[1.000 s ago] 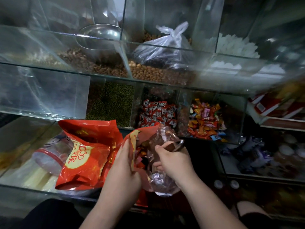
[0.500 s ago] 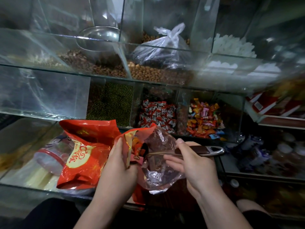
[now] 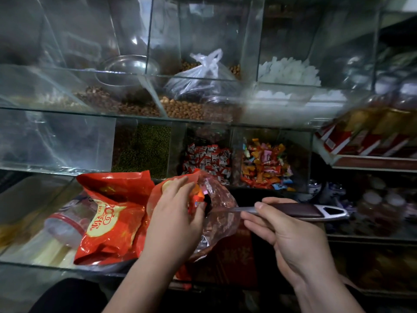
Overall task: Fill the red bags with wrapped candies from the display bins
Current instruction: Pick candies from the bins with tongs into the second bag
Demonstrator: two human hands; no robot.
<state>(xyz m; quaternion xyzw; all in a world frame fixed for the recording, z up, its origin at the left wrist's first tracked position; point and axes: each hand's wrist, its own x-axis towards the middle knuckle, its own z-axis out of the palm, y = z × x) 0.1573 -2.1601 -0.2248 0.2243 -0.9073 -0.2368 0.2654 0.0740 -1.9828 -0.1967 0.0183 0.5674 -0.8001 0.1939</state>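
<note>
Tiered glass display bins (image 3: 56, 141) stand close behind the hands. A dark open gap lies below the scoop (image 3: 293, 210). A filled red bag (image 3: 112, 218) lies on the glass ledge (image 3: 29, 195). Beside it, the left hand (image 3: 178, 213) grips the mouth of a second red bag (image 3: 221, 224), part clear, with wrapped candies (image 3: 198, 196) inside. The right hand (image 3: 291, 236) grips the scoop, its tip at the bag mouth.

far: tiered glass shelves (image 3: 56, 112) | right: white shelf (image 3: 372, 163) carrying red boxes (image 3: 343, 141) | near right: blurred jars (image 3: 383, 206) | light: dim, glass reflections
</note>
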